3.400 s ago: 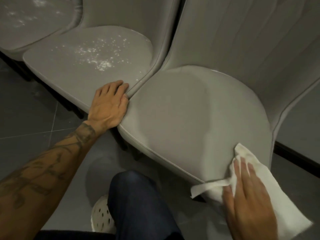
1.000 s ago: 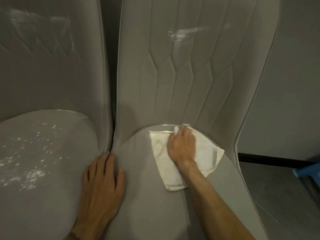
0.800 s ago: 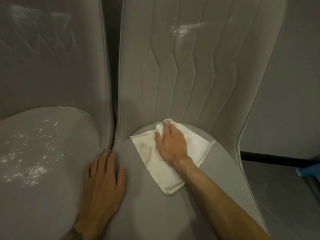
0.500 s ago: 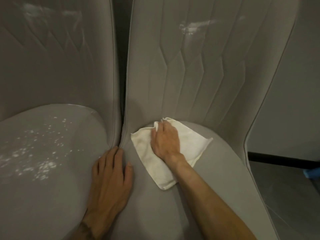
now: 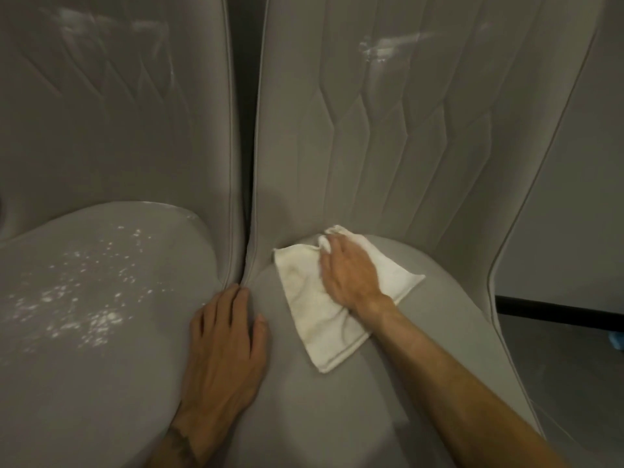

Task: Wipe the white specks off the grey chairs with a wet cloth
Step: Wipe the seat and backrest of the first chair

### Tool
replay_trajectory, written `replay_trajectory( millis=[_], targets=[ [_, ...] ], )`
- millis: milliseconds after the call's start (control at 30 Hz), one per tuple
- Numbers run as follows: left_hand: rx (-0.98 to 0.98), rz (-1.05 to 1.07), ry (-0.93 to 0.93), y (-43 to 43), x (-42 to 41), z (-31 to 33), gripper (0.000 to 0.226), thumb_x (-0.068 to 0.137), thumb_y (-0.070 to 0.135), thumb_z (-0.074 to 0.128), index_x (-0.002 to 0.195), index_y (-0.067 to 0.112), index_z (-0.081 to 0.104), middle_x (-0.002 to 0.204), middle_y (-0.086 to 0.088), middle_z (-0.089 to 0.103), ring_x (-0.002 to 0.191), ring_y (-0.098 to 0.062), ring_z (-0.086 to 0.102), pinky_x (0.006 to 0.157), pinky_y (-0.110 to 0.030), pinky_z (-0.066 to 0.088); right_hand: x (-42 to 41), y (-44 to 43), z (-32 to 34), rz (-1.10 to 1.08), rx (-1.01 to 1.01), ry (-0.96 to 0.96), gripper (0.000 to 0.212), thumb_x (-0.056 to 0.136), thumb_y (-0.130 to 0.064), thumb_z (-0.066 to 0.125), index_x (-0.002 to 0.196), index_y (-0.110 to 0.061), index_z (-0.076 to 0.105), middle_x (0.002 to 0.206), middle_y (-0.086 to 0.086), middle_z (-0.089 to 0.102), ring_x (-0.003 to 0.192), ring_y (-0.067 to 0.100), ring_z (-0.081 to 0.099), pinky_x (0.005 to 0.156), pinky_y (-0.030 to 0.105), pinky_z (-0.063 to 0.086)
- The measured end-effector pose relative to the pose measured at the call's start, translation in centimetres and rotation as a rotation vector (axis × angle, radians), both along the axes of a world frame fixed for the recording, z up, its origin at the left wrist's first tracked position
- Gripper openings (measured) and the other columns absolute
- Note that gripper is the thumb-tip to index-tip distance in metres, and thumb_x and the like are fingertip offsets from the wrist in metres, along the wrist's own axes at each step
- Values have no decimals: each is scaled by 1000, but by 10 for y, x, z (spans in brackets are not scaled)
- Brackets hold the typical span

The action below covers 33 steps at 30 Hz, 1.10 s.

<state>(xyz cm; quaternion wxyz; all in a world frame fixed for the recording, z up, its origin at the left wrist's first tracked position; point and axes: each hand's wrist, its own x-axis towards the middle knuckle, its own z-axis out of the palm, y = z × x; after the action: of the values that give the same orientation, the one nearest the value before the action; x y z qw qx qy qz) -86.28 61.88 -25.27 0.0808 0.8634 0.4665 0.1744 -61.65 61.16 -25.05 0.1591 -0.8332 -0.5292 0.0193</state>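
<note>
Two grey chairs side by side: left chair (image 5: 101, 373) filling 7 to 11 o'clock, right chair (image 5: 371, 146) from 12 to 5 o'clock. Both in smooth, faintly glossy upholstery, with rounded seat pads, piped edges and tall backs stitched into long angular channels. Between the backs, at 12 o'clock, one narrow dark gap (image 5: 241, 96). On the left seat at 9 o'clock, a scatter of white specks (image 5: 84, 298), powdery and irregular, too many to count, thickest toward 8 o'clock. High on the right chair's back at 1 o'clock, one pale streaky smear (image 5: 381, 49). One white cloth (image 5: 314, 309), soft and creased, roughly square with a hemmed edge, faintly yellowed in places, lying at the rear of the right seat just right of centre, far corner bunched against the foot of the backrest. Two bare hands. Right hand (image 5: 347, 275) palm down on the cloth, fingers fairly straight and close together, pressing it to the seat rather than curling round it. Left hand (image 5: 226, 346) at 6 o'clock, flat and relaxed, fingers slightly apart, resting across the join of the two seat pads, holding nothing, near the cloth but apart from it. At 3 o'clock a plain pale wall (image 5: 574, 163), one dark skirting strip (image 5: 557, 307) beneath, and at 4 o'clock a patch of smooth grey floor (image 5: 574, 359).
</note>
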Motion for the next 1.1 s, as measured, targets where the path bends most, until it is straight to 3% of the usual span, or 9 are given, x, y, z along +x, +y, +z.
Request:
replay_trajectory(
  millis=[133,233,333,500,667,800,867,967,1100],
  targets=[
    [13,10,2,0,1,0,57,100,39,33,137,4,59,140,-17,60,127,-35,58,109,-51,41,-5,5,4,-151,0,14,42,111,-25,30,143,-7,51,151,12,52,145,28,43,121,38,29],
    [25,5,-7,0,2,-1,54,100,36,33,134,5,60,138,-16,61,126,-35,59,107,-51,42,-48,21,-4,47,12,64,40,109,-28,37,138,-6,54,144,16,56,136,35,50,117,43,32],
    [13,4,-5,-1,1,0,55,101,37,32,135,5,60,140,-16,61,127,-35,58,108,-52,42,-36,7,-2,140,40,76,45,111,-28,36,148,-5,49,157,13,49,151,26,38,127,38,25],
    [2,14,0,0,1,1,58,101,39,31,138,4,59,142,-16,60,129,-35,57,110,-52,43,-20,12,2,-50,-3,10,47,112,-29,29,151,-8,43,159,10,44,153,24,33,127,33,19],
    [45,-28,-20,0,-1,-1,52,103,33,30,138,7,58,138,-13,60,127,-32,58,107,-49,44,-55,-1,-5,260,-1,78,51,111,-33,35,154,-7,42,161,13,42,151,27,37,128,37,23],
    [79,-2,-52,-1,-2,-4,50,102,31,34,135,5,59,136,-16,63,124,-33,61,107,-50,48,-17,2,6,72,-29,66,56,111,-36,32,159,-8,33,168,7,32,159,19,21,130,33,16],
    [77,9,-80,0,-2,-6,49,102,31,34,134,5,60,134,-16,64,122,-34,63,107,-50,49,-37,10,9,9,-69,34,56,111,-37,30,158,-7,33,165,11,35,157,23,25,128,36,18],
    [63,13,-168,-1,-2,-5,51,103,31,35,135,2,61,133,-18,65,120,-36,65,107,-52,50,-87,0,0,174,-42,62,53,110,-35,32,154,-6,40,160,14,41,151,29,35,126,40,23],
    [117,-2,-95,-6,-9,2,48,104,31,35,136,5,60,136,-15,63,123,-32,61,107,-46,44,-64,-9,6,260,-34,68,51,112,-34,31,158,-12,37,167,7,35,156,20,30,129,33,20]
  ],
)
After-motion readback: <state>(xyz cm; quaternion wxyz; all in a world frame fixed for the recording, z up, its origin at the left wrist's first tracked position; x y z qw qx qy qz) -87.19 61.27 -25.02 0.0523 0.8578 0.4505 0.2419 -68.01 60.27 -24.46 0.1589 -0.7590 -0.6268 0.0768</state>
